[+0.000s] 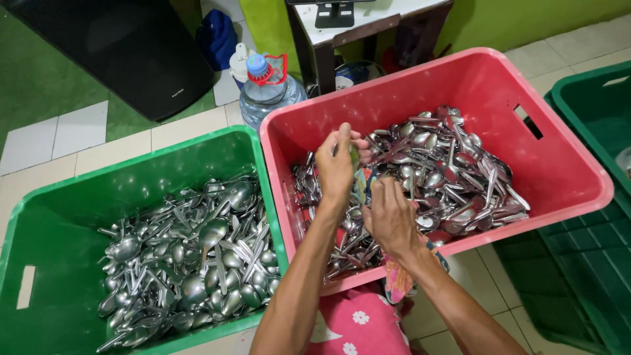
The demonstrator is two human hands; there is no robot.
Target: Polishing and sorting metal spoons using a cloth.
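My left hand (338, 163) is raised over the red crate (565, 167), fingers closed on a metal spoon (355, 158) held upright. My right hand (391, 213) is just below it, fingers curled around a small multicoloured cloth or sponge (362, 185) pressed against the spoon. The red crate holds a heap of shiny metal spoons (447, 171). Beside it on the left, a green crate (66, 217) holds another pile of spoons (190, 256).
A clear water bottle (266, 92) with a blue cap stands behind the crates. A dark green crate (591, 131) is at the right. A black bin (131, 46) and a small white-topped table (355, 26) stand at the back on tiled floor.
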